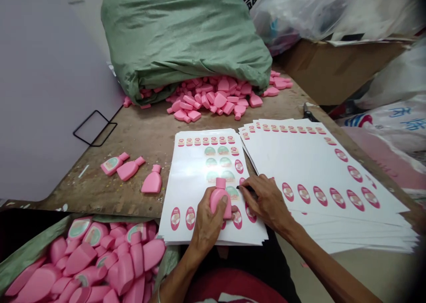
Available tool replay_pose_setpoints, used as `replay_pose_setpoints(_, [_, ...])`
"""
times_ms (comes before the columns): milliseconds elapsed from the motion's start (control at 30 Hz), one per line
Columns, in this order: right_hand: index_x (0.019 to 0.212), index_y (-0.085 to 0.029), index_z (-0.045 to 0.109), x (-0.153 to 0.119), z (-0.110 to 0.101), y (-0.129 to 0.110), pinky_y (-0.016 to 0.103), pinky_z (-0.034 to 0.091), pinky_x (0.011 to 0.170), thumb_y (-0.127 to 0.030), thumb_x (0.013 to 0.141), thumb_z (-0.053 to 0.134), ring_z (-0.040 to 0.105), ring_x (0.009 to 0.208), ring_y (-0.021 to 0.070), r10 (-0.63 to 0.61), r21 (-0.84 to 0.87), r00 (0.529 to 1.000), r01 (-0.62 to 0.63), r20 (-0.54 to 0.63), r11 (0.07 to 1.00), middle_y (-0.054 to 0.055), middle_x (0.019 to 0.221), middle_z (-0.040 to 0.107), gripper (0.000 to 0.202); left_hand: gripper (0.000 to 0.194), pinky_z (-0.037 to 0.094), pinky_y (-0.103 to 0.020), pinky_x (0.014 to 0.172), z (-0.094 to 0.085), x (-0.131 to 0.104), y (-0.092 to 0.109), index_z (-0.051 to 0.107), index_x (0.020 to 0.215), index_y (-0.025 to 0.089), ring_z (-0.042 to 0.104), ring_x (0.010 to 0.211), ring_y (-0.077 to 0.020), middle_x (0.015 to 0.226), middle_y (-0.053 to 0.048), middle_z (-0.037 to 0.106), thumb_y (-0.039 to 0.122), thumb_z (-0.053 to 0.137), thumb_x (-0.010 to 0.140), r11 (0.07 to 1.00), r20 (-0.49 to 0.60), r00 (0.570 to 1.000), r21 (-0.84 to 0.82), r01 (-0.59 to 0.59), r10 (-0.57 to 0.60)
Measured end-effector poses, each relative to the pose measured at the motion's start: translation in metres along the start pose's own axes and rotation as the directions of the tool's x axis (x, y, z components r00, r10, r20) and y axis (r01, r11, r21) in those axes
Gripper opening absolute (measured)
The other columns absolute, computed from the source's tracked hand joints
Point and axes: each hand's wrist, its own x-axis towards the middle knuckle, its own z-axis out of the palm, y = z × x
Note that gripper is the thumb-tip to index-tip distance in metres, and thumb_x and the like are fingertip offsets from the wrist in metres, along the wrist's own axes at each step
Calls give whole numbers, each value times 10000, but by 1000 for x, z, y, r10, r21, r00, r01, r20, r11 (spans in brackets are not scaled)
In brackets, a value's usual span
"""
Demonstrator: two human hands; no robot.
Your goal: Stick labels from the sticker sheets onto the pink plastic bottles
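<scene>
My left hand (211,218) is closed round a small pink plastic bottle (219,201), cap upward, over the front part of a stack of sticker sheets (189,174). My right hand (264,198) is pinched on a small dark, thin tool (244,187). Its tip lies at a green-and-white sticker (232,193) beside the bottle; the fingers hide the rest of the tool. Pink-edged oval stickers and green half-round ones remain on the top sheet, with bare white backing between them. Three pink bottles (152,181) lie left of the stack, the farthest left bearing a green label.
A green sack (186,32) spills pink bottles (213,96) at the table's back. Below the left edge, an open sack holds pink bottles (123,263), some labelled. More sticker sheets (299,161) fan out at right, near black-handled scissors (309,113). A black wire frame (95,127) sits left.
</scene>
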Motion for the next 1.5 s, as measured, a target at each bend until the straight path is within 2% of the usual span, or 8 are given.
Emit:
replay_pose_setpoints(133, [817,-196,559,0,4,2,306,354,700,-285,854,528,516,737,178,35,46,999,-34,-11,998,29,756,617,101,430,551,-257,556,0,1,0,496,1078,186,706,677,-222,705,-39,666,487,596,789,1000,3,1000,26,3,-3])
replay_pose_setpoints(367, [747,-199,565,-1,0,-8,317,390,685,-321,804,582,530,700,183,23,72,989,-13,-145,997,36,699,620,136,420,534,-244,520,1,-2,4,506,1087,197,688,638,-194,747,-30,672,484,589,792,1000,-12,1000,-10,2,-2])
replay_pose_setpoints(467, [734,-200,558,1,-16,-11,284,426,629,-379,782,609,540,650,157,245,293,959,-196,-141,936,21,689,610,192,433,541,-253,560,-1,-2,3,522,1109,188,681,645,-186,743,-35,675,485,584,800,997,-26,1000,-78,5,-7])
replay_pose_setpoints(567, [796,-199,601,4,-30,-16,247,444,580,-428,790,601,576,658,146,430,487,903,-373,-6,790,16,733,636,229,478,542,-262,587,-3,-3,3,570,1087,163,677,694,-193,803,-73,686,550,538,807,973,-28,999,-230,18,-25])
replay_pose_setpoints(700, [907,-216,692,6,-30,-31,257,490,647,-423,787,601,623,775,172,341,563,934,-340,108,753,37,882,696,255,580,541,-275,569,-2,-4,7,600,1054,118,666,682,-195,804,-95,684,624,423,833,937,-9,999,-347,45,-51])
replay_pose_setpoints(900, [846,-214,723,8,-24,-50,305,504,698,-389,797,591,632,779,194,221,584,972,-224,77,780,47,829,711,225,553,527,-252,526,-1,-8,15,597,1044,121,645,628,-167,777,-64,666,610,468,820,892,-2,994,-442,97,-110])
replay_pose_setpoints(1300, [890,-223,700,6,-21,-49,309,482,688,-334,829,594,596,710,163,145,541,989,-134,24,830,24,793,689,165,533,508,-249,531,-3,-9,15,606,966,120,610,634,-157,738,-57,623,611,457,824,892,-20,992,-440,102,-123])
replay_pose_setpoints(1500, [901,-222,686,7,-19,-49,322,475,699,-320,840,589,573,678,153,108,497,994,-85,-19,864,20,766,674,151,392,502,-230,534,-6,-11,19,582,981,135,578,610,-119,763,-29,583,494,481,861,888,100,995,-455,64,-21])
